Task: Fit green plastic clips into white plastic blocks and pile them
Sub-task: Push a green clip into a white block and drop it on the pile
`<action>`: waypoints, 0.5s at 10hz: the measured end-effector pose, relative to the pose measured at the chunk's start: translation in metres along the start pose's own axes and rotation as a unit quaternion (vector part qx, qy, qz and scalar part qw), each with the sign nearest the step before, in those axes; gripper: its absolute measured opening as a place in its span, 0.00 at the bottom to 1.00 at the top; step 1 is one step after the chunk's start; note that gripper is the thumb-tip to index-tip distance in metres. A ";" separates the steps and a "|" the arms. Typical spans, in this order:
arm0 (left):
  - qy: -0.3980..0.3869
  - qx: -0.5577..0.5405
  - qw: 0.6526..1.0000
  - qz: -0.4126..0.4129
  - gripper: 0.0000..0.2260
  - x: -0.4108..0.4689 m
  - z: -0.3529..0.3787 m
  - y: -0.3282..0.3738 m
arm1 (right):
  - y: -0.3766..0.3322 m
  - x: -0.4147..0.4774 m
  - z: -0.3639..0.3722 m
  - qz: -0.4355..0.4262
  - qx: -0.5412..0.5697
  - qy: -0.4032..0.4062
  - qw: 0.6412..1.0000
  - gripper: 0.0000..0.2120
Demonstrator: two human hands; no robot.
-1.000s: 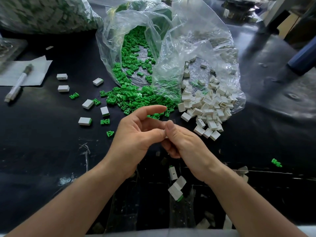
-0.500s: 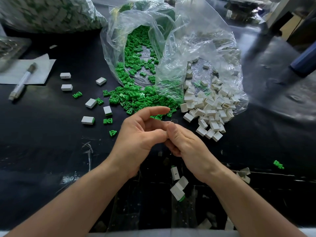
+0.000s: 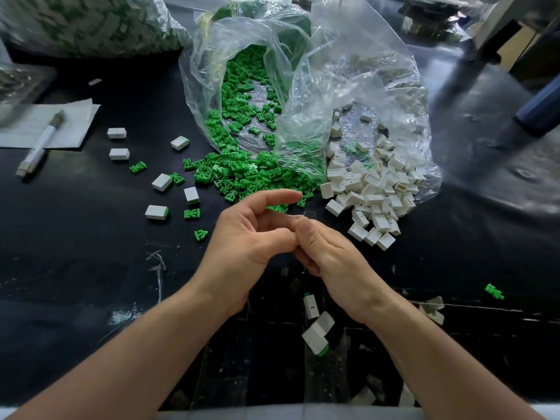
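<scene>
My left hand (image 3: 245, 241) and my right hand (image 3: 330, 253) meet at the middle of the black table, thumbs pressed together. They pinch a small white block that is almost wholly hidden between the fingers. My left index finger arches above. Just beyond the hands, green clips (image 3: 242, 177) spill from a clear bag (image 3: 212, 56). To the right, white blocks (image 3: 372, 192) spill from a second clear bag (image 3: 403, 95). Fitted blocks with green ends lie at the left (image 3: 156, 212) and near my right wrist (image 3: 315, 338).
Loose clips lie at the left (image 3: 192, 213) and far right (image 3: 494, 291). A pen (image 3: 39, 144) rests on white paper (image 3: 72, 122) at the far left. A large filled bag (image 3: 91, 22) stands at the back left. A blue object (image 3: 539, 113) sits at the right edge.
The hands stay pressed together in almost the same place. A white sliver that showed between the thumbs one second ago is now covered.
</scene>
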State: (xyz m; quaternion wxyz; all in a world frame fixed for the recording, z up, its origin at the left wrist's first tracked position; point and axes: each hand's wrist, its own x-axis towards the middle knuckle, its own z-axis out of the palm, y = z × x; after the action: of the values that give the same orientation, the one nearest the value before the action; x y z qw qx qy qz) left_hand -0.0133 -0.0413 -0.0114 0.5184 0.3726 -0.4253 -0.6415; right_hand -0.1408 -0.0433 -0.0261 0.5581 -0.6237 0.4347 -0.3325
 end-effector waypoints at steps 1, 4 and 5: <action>0.002 -0.005 1.000 -0.002 0.19 0.000 0.000 0.000 | 0.004 0.001 -0.001 0.009 -0.010 0.004 1.000 0.23; 0.003 -0.005 1.000 0.001 0.19 0.000 0.000 -0.001 | 0.008 0.001 -0.002 0.002 -0.018 0.016 1.000 0.21; 0.003 -0.001 1.000 0.002 0.20 0.001 0.000 -0.001 | 0.007 0.001 -0.001 -0.002 -0.013 0.014 1.000 0.19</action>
State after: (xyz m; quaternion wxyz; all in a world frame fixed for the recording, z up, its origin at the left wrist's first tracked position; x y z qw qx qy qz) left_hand -0.0137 -0.0418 -0.0121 0.5209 0.3731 -0.4241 -0.6400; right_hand -0.1426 -0.0442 -0.0329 0.5434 -0.6272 0.4451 -0.3366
